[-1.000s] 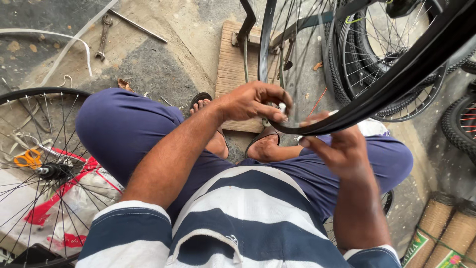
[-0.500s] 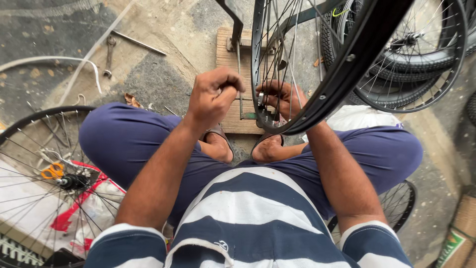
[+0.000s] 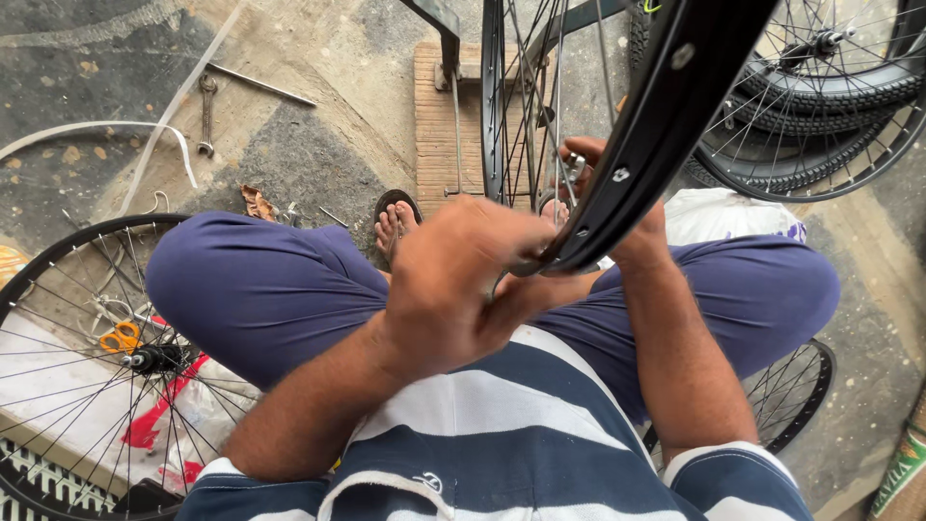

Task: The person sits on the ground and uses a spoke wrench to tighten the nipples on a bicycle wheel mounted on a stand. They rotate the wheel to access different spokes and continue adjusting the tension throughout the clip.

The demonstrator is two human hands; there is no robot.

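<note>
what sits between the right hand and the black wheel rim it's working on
Nothing visible: the right hand reaches through the thin silver spokes to the black wheel rim, while the left hand is already at the rim's lower edge.

Not much packaging here tbh: a white plastic bag with red print [image 3: 169, 425] sits on the floor at about 8 o'clock, under the spoked wheel [image 3: 87, 357]. There's also a green and tan printed package corner [image 3: 902, 473] poking in at 4 o'clock, mostly cut off by the edge
</note>
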